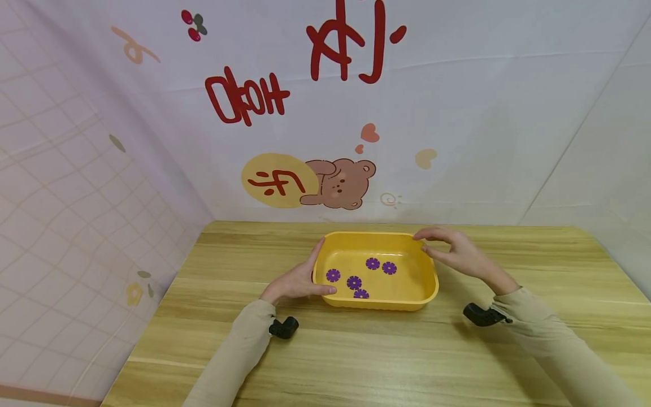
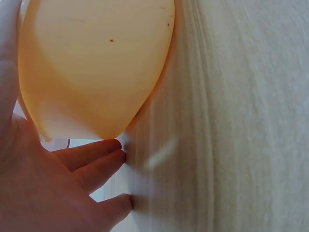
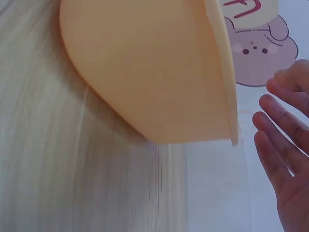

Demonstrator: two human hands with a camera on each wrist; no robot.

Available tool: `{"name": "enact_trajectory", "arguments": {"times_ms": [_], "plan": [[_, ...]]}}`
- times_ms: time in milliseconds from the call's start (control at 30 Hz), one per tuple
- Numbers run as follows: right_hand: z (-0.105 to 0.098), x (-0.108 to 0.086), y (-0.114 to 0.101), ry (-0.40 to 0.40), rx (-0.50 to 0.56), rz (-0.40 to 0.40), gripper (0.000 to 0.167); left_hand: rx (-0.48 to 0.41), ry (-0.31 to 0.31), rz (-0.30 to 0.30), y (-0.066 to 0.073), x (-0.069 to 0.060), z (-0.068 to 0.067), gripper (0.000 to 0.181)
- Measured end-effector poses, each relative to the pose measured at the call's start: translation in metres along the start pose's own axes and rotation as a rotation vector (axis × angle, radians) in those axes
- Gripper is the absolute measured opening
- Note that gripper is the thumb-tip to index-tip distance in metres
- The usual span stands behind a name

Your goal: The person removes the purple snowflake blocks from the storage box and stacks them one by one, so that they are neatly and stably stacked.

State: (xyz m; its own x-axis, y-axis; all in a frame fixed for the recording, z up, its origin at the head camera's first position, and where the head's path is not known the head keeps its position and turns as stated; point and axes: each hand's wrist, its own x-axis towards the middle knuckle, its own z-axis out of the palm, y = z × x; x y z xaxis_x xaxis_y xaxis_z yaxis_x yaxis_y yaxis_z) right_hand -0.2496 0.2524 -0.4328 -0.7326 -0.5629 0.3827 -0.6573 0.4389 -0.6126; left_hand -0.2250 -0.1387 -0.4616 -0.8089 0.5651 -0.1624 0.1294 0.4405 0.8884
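A yellow plastic tub sits on the wooden table. Several purple notched snowflake discs lie on its floor, mostly toward the left, including one disc nearest the left end and another disc farther right. My left hand holds the tub's left end, thumb over the rim; in the left wrist view its other fingers spread beside the tub's outer wall. Over the right rear corner hovers my right hand, fingers bent loosely. The right wrist view shows these fingers apart from the rim, holding nothing.
The wood-grain table extends on both sides of the tub and toward me. A white printed cloth with a bear and red characters hangs behind it. Black wrist mounts stick out from both sleeves.
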Motion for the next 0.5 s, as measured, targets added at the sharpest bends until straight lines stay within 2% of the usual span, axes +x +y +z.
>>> {"name": "enact_trajectory", "arguments": {"times_ms": [233, 500], "plan": [[0.010, 0.008, -0.013, -0.013, 0.015, -0.042, 0.031, -0.001, -0.003, 0.001, 0.001, -0.001, 0.000, 0.118], [0.027, 0.014, -0.035, -0.045, 0.111, -0.064, 0.028, 0.009, -0.004, -0.001, 0.001, 0.001, 0.000, 0.118]]}}
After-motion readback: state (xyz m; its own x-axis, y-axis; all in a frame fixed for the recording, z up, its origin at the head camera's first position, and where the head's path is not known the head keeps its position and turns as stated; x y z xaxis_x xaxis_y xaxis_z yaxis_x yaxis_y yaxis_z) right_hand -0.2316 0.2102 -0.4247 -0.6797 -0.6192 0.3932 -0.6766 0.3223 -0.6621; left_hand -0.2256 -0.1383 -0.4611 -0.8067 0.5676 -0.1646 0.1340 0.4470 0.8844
